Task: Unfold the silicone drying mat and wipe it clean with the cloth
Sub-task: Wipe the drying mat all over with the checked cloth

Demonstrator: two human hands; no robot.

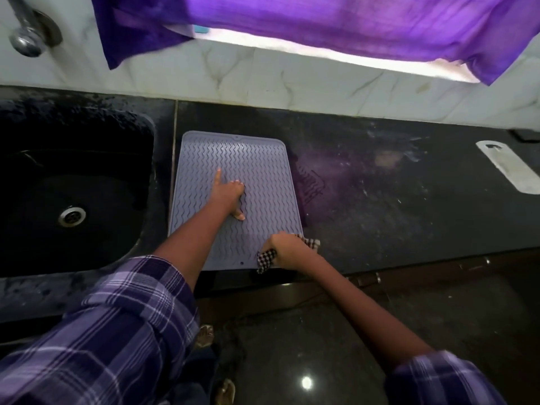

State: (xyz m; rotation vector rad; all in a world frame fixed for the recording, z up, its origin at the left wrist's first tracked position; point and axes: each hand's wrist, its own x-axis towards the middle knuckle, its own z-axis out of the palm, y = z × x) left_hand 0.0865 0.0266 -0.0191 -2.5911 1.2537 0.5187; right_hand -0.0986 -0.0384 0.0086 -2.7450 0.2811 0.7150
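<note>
Mat (pixel 263 176): laid out flat on the dark counter (pixel 380 200), just beside the sink (pixel 73 185), so the unfolding part looks done
Wiping: seems underway at the near right corner only, rest of the surface probably left to do
Left hand (pixel 229 194): pressed down mid-mat, index finger stretched out, other fingers curled, nothing gripped
Right hand (pixel 285 248): closed around the cloth (pixel 267 258), held at the mat's near edge
Mat material: grey-lilac silicone, wavy raised ridges, rounded corners, low rim
Cloth texture: black-and-white check, soft and bunched up
Counter surface: polished dark stone, smudged and streaky
</note>
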